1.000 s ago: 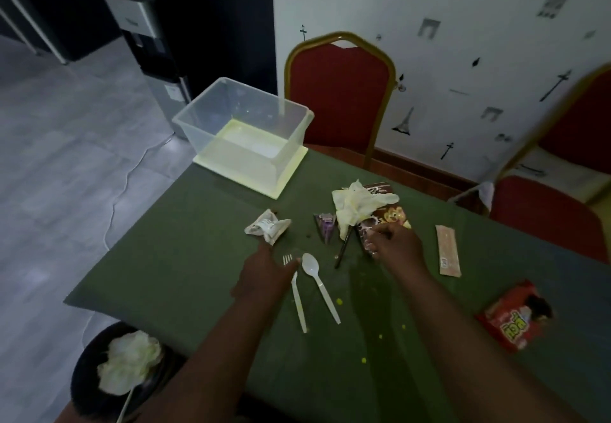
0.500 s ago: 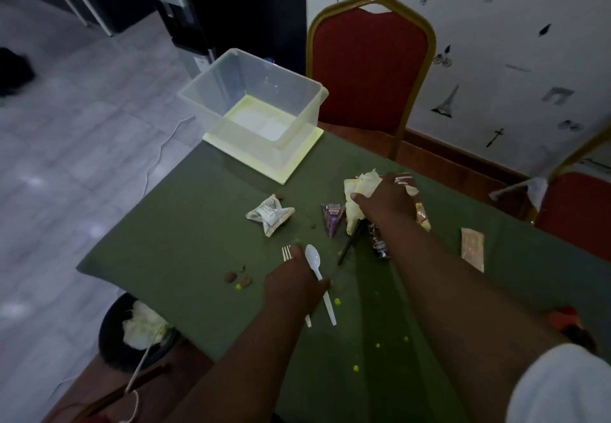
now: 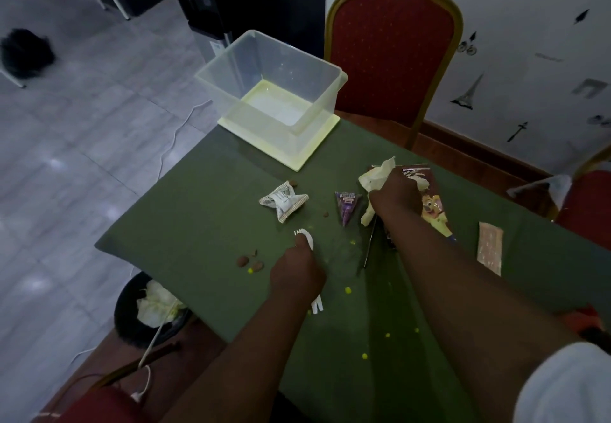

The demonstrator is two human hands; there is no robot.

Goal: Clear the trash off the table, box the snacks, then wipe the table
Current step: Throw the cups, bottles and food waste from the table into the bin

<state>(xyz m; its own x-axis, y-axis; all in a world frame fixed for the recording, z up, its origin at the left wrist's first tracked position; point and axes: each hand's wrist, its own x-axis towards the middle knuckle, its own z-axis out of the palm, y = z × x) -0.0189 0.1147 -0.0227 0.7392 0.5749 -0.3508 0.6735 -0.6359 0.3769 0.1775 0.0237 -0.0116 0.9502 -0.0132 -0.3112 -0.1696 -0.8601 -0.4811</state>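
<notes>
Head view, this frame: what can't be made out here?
- Plastic cutlery: the left hand covers the middle; only tips and handle ends show.
- Crumpled tissue: the right hand hides how much is gripped.
- Brown snack bag: partly under the right forearm; print unreadable.
- Red packet: nearly all behind the right arm, at the right edge.
- Small purple wrapper: label too small and dim.
- Bin: partly behind the table edge.

Both forearms are bare from wrist to above the elbow. A short white sleeve (image 3: 562, 386) covers the right upper arm; no rings or watch show.
</notes>
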